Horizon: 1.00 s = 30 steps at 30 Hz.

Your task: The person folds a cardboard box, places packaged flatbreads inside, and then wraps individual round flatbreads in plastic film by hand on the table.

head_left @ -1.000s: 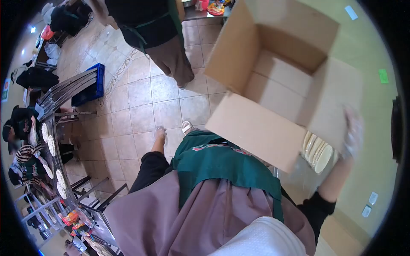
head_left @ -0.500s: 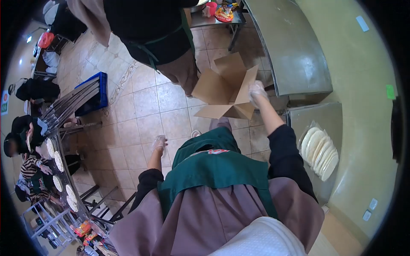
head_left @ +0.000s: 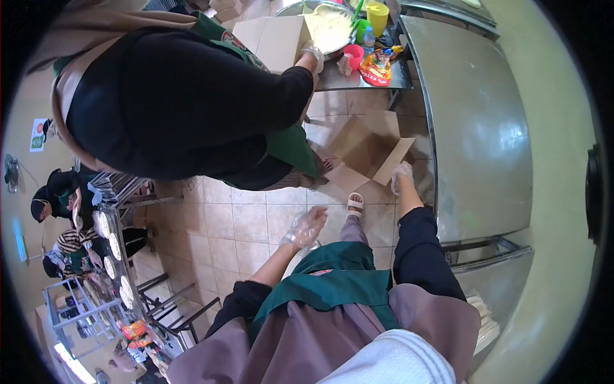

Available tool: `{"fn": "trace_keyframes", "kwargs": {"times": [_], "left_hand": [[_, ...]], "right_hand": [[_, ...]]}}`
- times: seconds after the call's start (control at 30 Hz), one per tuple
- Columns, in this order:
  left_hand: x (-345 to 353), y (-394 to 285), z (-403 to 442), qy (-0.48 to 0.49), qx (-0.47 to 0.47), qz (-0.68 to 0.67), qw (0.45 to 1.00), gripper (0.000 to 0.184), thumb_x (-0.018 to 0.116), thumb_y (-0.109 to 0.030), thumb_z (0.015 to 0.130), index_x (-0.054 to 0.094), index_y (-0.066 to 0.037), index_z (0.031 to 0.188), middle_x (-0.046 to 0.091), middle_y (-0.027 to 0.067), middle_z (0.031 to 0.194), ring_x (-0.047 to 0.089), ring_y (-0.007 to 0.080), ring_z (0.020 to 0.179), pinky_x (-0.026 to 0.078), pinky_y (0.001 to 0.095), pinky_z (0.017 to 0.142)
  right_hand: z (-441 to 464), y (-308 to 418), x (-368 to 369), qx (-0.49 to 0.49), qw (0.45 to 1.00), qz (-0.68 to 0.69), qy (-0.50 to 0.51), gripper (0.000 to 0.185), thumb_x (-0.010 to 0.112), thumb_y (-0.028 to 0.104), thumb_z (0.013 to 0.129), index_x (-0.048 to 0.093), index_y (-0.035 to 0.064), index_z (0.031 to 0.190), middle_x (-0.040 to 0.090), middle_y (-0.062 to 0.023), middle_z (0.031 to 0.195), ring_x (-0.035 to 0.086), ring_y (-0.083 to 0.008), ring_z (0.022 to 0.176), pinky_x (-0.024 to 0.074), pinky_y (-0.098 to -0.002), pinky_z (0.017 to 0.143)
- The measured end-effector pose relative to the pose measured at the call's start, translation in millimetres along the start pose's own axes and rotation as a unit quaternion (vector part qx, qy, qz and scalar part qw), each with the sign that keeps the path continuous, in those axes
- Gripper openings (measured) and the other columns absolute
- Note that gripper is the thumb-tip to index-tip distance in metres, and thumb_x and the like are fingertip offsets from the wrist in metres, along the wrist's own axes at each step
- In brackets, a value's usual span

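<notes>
My right hand (head_left: 401, 178), in a clear plastic glove, is closed on a flap of an open cardboard box (head_left: 359, 148). The box hangs low over the tiled floor, its flaps spread out. My left hand (head_left: 307, 227), gloved likewise, is in front of my green apron (head_left: 345, 288). Its fingers are stretched out with nothing in them, apart from the box.
Ahead on the left stands a co-worker, a gloved hand (head_left: 311, 56) at another cardboard box (head_left: 272, 40). A steel table (head_left: 332, 78) there bears a large bowl of batter (head_left: 329, 29). A metal counter (head_left: 473, 121) runs along my right. Stacked flatbreads (head_left: 483, 320) lie behind it.
I have moved forward, so the batter table and co-worker look nearer and the flatbreads have slid back. My right hand keeps the box flap. My left hand has come inward and forward.
</notes>
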<state>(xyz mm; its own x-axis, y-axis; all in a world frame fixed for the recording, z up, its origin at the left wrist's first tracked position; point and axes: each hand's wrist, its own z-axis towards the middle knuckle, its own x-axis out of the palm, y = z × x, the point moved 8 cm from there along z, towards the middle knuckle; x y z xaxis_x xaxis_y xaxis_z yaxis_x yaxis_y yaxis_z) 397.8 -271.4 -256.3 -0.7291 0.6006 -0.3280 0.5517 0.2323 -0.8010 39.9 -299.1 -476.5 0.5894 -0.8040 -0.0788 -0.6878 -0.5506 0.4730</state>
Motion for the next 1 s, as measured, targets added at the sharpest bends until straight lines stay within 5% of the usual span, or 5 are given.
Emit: {"fn": "trace_keyframes", "kwargs": {"times": [0.27,0.33,0.53,0.83,1.0], "left_hand": [[-29,-110,112,-0.064,0.099,-0.117,0.986,0.045,0.05,-0.015,0.089,0.035,-0.006,0.131,0.055,0.0099,0.113,0.053,0.0152,0.101,0.042,0.0284,0.087],[-30,-126,122,-0.06,0.097,-0.172,0.979,0.044,0.051,-0.016,0.089,0.037,-0.008,0.13,0.053,0.0084,0.116,0.053,0.0138,0.1,0.042,0.0293,0.085],[-77,-298,65,-0.213,0.392,0.083,0.891,0.039,0.06,-0.008,0.081,0.049,-0.005,0.118,0.056,0.0144,0.11,0.056,0.0248,0.097,0.044,0.0345,0.083],[-139,-331,88,-0.395,0.39,-0.034,0.831,0.04,0.06,-0.01,0.079,0.046,0.0,0.116,0.047,0.0187,0.118,0.046,0.0337,0.111,0.035,0.0414,0.095],[-158,-320,79,-0.511,0.214,0.081,0.829,0.054,0.062,-0.016,0.078,0.037,0.0,0.124,0.035,0.0219,0.129,0.034,0.0372,0.123,0.03,0.0454,0.101]], "right_hand": [[16,67,78,-0.056,0.975,0.167,0.138,0.011,0.057,0.024,0.082,0.055,0.0139,0.076,0.058,-0.0034,0.065,0.053,-0.0185,0.053,0.0423,-0.0296,0.045],[-12,102,129,-0.1,0.908,0.148,0.379,0.013,0.058,0.025,0.083,0.057,0.0129,0.089,0.06,-0.0026,0.076,0.055,-0.0156,0.06,0.0432,-0.0269,0.049],[-101,180,178,-0.16,0.935,0.06,0.311,0.034,0.061,0.032,0.084,0.055,0.0107,0.11,0.058,-0.001,0.089,0.054,-0.011,0.071,0.043,-0.0246,0.057],[-162,203,209,-0.191,0.923,-0.139,0.303,0.065,0.06,0.049,0.081,0.038,0.0126,0.131,0.041,-0.0114,0.13,0.047,-0.024,0.107,0.0398,-0.0384,0.087],[-160,218,206,-0.188,0.945,-0.095,0.249,0.069,0.055,0.057,0.081,0.039,0.0124,0.131,0.041,-0.012,0.13,0.045,-0.0267,0.111,0.0371,-0.0406,0.091]]}}
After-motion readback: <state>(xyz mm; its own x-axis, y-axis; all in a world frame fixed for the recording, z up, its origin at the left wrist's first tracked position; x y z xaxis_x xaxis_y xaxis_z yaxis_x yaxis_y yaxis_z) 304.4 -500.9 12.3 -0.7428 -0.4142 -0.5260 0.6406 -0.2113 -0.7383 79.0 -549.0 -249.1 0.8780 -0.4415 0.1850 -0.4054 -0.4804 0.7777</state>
